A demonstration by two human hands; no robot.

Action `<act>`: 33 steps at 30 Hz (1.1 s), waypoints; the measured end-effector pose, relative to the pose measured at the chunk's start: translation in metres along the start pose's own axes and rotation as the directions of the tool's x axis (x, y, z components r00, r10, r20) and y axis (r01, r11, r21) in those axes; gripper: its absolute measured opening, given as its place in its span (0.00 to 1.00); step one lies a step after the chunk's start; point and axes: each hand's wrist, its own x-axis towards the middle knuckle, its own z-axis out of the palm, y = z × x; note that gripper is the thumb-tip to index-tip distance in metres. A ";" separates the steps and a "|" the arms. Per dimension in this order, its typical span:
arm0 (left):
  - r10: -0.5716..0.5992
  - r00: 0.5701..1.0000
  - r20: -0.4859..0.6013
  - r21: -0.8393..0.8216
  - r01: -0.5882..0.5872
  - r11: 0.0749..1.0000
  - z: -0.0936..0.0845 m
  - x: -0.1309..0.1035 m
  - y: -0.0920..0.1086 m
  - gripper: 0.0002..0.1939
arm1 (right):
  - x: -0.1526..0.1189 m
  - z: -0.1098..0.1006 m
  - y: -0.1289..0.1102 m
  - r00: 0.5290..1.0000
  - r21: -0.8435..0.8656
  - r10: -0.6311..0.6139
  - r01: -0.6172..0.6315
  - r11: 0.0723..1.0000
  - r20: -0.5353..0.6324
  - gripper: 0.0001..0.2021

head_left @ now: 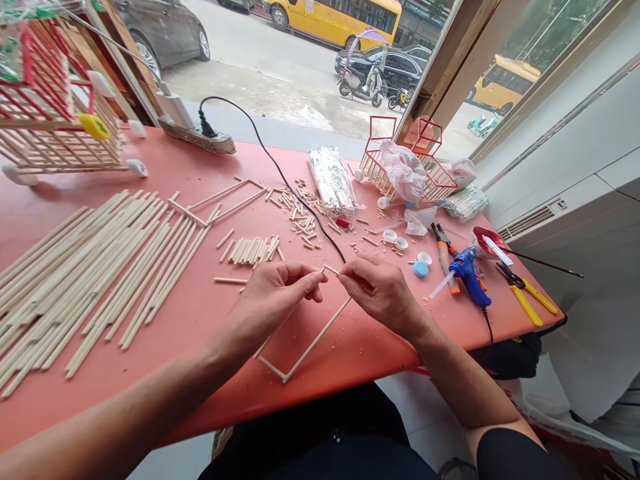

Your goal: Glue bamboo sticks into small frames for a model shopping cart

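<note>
Over the table's front part, my left hand [280, 297] and my right hand [383, 293] meet at a short wooden stick [331, 269]. Thumb and fingers of each hand are closed at one end of it. Below them lies a frame of thin wooden sticks [316, 341], with part of it hidden under my hands. Just beyond my left hand is a row of short cut sticks [250, 251], and a single stick [230, 281] lies close by.
Long sticks [90, 280] cover the table's left side, near another stick frame [227, 200]. Offcuts [303, 217] lie mid-table beside a black cable [270, 153]. A blue glue gun [469, 277], yellow-handled pliers [525, 297] and orange-handled pliers [445, 260] lie right. Stick-built carts [60, 133] stand behind.
</note>
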 end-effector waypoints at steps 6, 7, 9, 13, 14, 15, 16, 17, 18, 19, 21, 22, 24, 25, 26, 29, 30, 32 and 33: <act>-0.014 1.000 -0.001 0.028 0.014 1.000 -0.001 -0.001 0.001 0.17 | 0.000 0.000 0.001 1.000 -0.007 -0.005 0.005 1.000 0.004 0.08; -0.014 1.000 -0.002 0.031 0.014 0.999 -0.001 -0.001 0.001 0.17 | 0.000 0.000 0.001 1.000 -0.010 -0.006 0.006 1.000 0.004 0.08; -0.012 1.000 -0.005 0.033 0.012 0.999 -0.001 -0.002 0.002 0.17 | 0.000 0.000 0.001 1.000 -0.014 -0.008 0.008 1.000 0.003 0.08; -0.004 1.000 -0.003 0.036 0.004 0.999 -0.001 -0.002 0.002 0.18 | 0.001 0.001 0.001 1.000 -0.020 -0.010 0.010 1.000 0.000 0.08; -0.002 1.000 -0.003 0.039 0.002 0.999 -0.001 -0.002 0.002 0.18 | 0.000 0.001 0.001 1.000 -0.022 -0.012 0.012 1.000 0.000 0.08; 0.001 1.000 -0.002 0.042 -0.001 0.999 -0.001 -0.002 0.002 0.18 | 0.000 0.001 0.001 1.000 -0.023 -0.013 0.013 1.000 0.000 0.08; 0.003 1.000 -0.003 0.045 -0.003 0.999 -0.001 -0.002 0.002 0.18 | 0.000 0.000 0.001 1.000 -0.023 -0.014 0.014 1.000 0.001 0.09; 0.005 1.000 -0.005 0.048 -0.005 0.999 -0.001 -0.002 0.001 0.18 | -0.001 0.000 0.000 1.000 -0.023 -0.013 0.013 1.000 0.002 0.09; 0.007 1.000 -0.007 0.049 -0.006 0.999 -0.001 -0.002 0.001 0.18 | -0.001 0.000 0.000 1.000 -0.023 -0.011 0.011 1.000 0.004 0.08; 0.008 1.000 -0.006 0.049 -0.007 0.999 -0.001 -0.002 0.001 0.18 | -0.001 0.000 0.000 1.000 -0.023 -0.007 0.008 1.000 0.005 0.08; 0.008 1.000 -0.008 0.047 -0.008 0.999 -0.002 -0.003 0.001 0.18 | -0.002 -0.001 0.000 1.000 -0.025 0.000 0.001 1.000 0.010 0.08; 0.008 1.000 -0.009 0.046 -0.007 0.999 -0.002 -0.003 0.001 0.18 | -0.002 -0.001 0.000 1.000 -0.028 0.002 -0.001 1.000 0.012 0.09; 0.010 1.000 -0.011 0.046 -0.010 0.999 -0.002 -0.003 0.001 0.17 | -0.001 -0.001 0.001 1.000 -0.033 0.005 -0.004 0.999 0.014 0.09; 0.012 1.000 -0.012 0.047 -0.012 0.999 -0.002 -0.003 0.001 0.17 | -0.001 0.000 0.001 1.000 -0.035 0.006 -0.005 0.999 0.015 0.08; 0.013 1.000 -0.013 0.048 -0.013 0.999 -0.002 -0.003 0.001 0.17 | 0.000 0.000 0.001 1.000 -0.036 0.004 -0.004 0.999 0.014 0.09; 0.012 1.000 -0.010 0.055 -0.011 0.998 -0.001 -0.002 0.001 0.17 | 0.000 0.000 0.001 1.000 -0.031 -0.004 0.004 1.000 0.011 0.09; 0.011 1.000 -0.009 0.055 -0.010 0.998 -0.001 -0.002 0.001 0.17 | 0.000 0.000 0.001 1.000 -0.029 -0.004 0.005 1.000 0.012 0.08; 0.008 1.000 -0.008 0.051 -0.008 0.999 -0.002 -0.002 0.001 0.18 | -0.001 0.000 0.000 1.000 -0.025 0.000 0.001 1.000 0.017 0.08; 0.005 1.000 -0.007 0.048 -0.005 0.999 -0.002 -0.002 0.002 0.17 | -0.001 0.000 0.000 1.000 -0.026 0.003 -0.002 1.000 0.017 0.08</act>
